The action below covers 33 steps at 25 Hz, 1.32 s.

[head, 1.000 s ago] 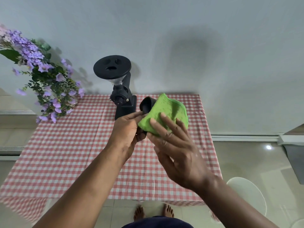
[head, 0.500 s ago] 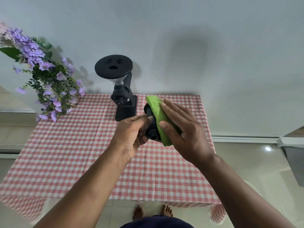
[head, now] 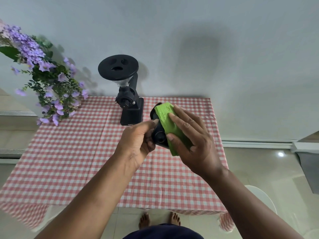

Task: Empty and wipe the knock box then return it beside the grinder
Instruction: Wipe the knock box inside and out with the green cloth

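Note:
The small black knock box is held in the air above the table, tilted on its side. My left hand grips it from the left, fingers curled round its body. A green cloth lies folded over the box's right side. My right hand holds the cloth against the box, fingers wrapped over it. Most of the box is hidden by cloth and hands. The black grinder stands upright at the back of the table, just left of the box.
A red-and-white checked tablecloth covers the table, against a grey wall. Purple flowers hang over the back left corner. A white chair stands at the right, on the tiled floor. My bare feet show below the table's front edge.
The cloth went from spread over the box's top to folded along its right side. My right hand turned and wrapped round it; the box stayed held by my left hand.

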### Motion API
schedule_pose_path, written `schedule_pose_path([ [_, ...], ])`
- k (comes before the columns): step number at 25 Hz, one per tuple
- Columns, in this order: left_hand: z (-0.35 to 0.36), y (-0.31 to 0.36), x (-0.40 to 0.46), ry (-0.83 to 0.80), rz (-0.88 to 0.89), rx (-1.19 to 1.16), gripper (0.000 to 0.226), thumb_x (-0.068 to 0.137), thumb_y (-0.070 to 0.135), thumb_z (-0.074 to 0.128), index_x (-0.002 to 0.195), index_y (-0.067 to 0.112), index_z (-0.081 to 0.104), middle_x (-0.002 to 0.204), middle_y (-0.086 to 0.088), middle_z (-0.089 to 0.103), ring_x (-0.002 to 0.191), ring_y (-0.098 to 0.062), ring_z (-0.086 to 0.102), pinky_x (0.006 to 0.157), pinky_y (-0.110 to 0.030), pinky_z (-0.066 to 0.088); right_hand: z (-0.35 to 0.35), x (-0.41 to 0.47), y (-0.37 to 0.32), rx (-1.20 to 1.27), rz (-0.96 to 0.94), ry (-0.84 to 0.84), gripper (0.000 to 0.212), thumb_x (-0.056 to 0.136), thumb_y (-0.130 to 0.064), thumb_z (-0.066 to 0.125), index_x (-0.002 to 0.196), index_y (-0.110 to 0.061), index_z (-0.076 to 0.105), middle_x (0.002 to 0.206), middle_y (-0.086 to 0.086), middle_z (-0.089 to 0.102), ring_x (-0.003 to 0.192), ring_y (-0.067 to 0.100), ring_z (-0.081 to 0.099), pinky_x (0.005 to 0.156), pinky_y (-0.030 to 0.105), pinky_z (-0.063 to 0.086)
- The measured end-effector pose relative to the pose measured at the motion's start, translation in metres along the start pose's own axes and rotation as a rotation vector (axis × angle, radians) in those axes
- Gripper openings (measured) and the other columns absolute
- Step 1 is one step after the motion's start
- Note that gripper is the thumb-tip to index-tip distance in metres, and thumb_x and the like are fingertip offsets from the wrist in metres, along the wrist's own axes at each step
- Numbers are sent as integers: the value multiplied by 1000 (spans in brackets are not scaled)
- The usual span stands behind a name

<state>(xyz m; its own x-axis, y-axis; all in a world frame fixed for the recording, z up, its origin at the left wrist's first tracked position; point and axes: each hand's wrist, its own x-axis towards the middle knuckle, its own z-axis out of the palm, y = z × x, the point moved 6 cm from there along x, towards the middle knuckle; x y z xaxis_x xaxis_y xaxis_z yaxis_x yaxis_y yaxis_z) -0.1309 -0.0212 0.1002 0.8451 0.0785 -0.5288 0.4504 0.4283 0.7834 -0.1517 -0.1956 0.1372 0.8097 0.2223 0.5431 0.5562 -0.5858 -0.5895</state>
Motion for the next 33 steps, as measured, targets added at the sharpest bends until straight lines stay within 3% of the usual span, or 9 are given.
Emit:
schedule_pose_path([
  [5, 4, -1, -3, -72, 6, 153, 13, 89, 19, 77, 92, 7, 78, 67, -7, 57, 54, -14, 54, 43, -21, 40, -9, -5, 6, 67, 25, 23, 47, 101, -30, 69, 143, -11, 65, 157, 7, 57, 147, 25, 52, 110, 52, 53],
  [9, 8, 2, -3, -197, 45, 295, 50, 77, 31, 83, 106, -8, 70, 92, -17, 57, 80, -34, 53, 60, -30, 48, -17, 17, 0, 103, 79, -24, 42, 102, -31, 68, 142, -16, 67, 153, 2, 62, 142, 17, 57, 110, 43, 53],
  [13, 10, 6, -9, -220, 108, 254, 10, 91, 7, 70, 94, 6, 80, 67, -3, 75, 57, -14, 70, 50, -22, 55, -12, 4, -11, -50, -150, -17, 42, 102, -27, 71, 141, -13, 67, 153, 11, 60, 146, 29, 54, 111, 54, 49],
  [16, 10, 5, -13, -220, 145, 274, 23, 98, 0, 63, 84, 8, 79, 62, -3, 74, 50, -12, 68, 49, -22, 54, -6, -13, -10, -95, -242, -3, 43, 100, -25, 75, 140, -14, 65, 154, 16, 58, 147, 36, 52, 112, 61, 46],
  [20, 7, 10, -19, -277, 229, 332, 26, 94, 1, 67, 104, 19, 83, 74, -8, 79, 59, -16, 72, 57, -23, 56, -14, 5, 1, 40, 5, -57, 43, 105, -35, 62, 144, -17, 66, 153, 3, 61, 144, 16, 57, 113, 43, 51],
  [23, 7, 11, -17, -262, 300, 393, 33, 95, 0, 69, 114, 24, 81, 85, -8, 84, 74, -16, 78, 67, -22, 58, -20, 30, 8, 205, 232, -138, 39, 110, -38, 52, 142, -25, 68, 139, -13, 71, 125, -5, 65, 100, 20, 54],
  [28, 3, 11, -16, -224, 330, 392, 25, 99, 1, 64, 111, 15, 82, 85, -21, 80, 67, -28, 71, 63, -34, 58, -3, 8, -22, -113, 4, -151, 46, 105, -43, 58, 146, -23, 63, 156, 2, 58, 149, 22, 50, 122, 48, 41],
  [30, -1, 13, -16, -251, 349, 378, 25, 98, 0, 65, 114, 10, 80, 83, -29, 76, 66, -35, 66, 59, -34, 57, -5, 4, -19, -45, -10, -126, 43, 104, -40, 62, 143, -22, 67, 154, 0, 60, 148, 20, 50, 121, 48, 43],
  [33, -3, 13, -20, -290, 358, 394, 37, 95, 0, 69, 130, 13, 75, 82, -17, 81, 59, -28, 72, 58, -30, 56, -18, 20, 6, 53, 207, -94, 34, 107, -37, 56, 132, -22, 74, 133, -6, 74, 125, 13, 66, 106, 40, 53],
])
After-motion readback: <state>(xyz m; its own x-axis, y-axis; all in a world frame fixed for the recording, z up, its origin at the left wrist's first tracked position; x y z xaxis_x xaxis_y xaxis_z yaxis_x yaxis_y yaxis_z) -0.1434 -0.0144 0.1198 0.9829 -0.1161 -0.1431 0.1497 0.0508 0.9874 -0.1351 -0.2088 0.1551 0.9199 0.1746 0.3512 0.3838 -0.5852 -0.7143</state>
